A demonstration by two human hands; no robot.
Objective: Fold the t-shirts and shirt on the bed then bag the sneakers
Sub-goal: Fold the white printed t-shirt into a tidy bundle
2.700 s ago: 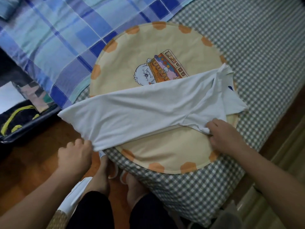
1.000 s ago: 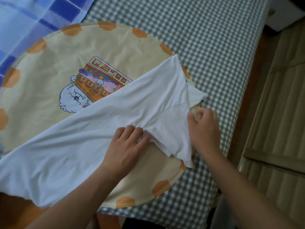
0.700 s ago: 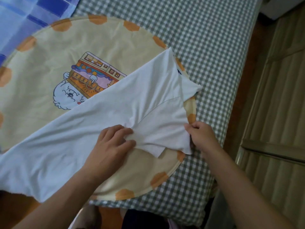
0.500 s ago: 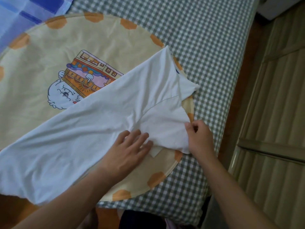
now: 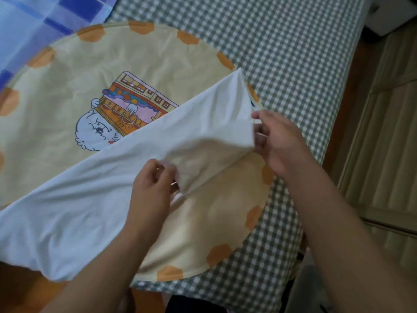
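Note:
A white t-shirt (image 5: pixel 94 199) lies folded lengthwise in a long strip across a round cream mat (image 5: pixel 67 86) with orange spots and a cartoon print. Its left end hangs over the bed's near edge. My left hand (image 5: pixel 153 179) pinches the sleeve's lower corner at the shirt's near edge. My right hand (image 5: pixel 277 141) holds the sleeve's outer edge at the right end, fingers curled on the cloth. The sleeve is lifted and turned back over the body of the shirt. No sneakers or bag are in view.
The mat rests on a green-and-white checked bed sheet (image 5: pixel 293 53). A blue plaid blanket (image 5: pixel 33 16) lies at the top left. Wooden floor (image 5: pixel 20 294) shows below the bed's near edge, and a ribbed beige cabinet (image 5: pixel 388 154) stands along the right.
Both hands have lifted the sleeve off the mat and folded it inward over the shirt. The left hand went from lying flat on the cloth to pinching it.

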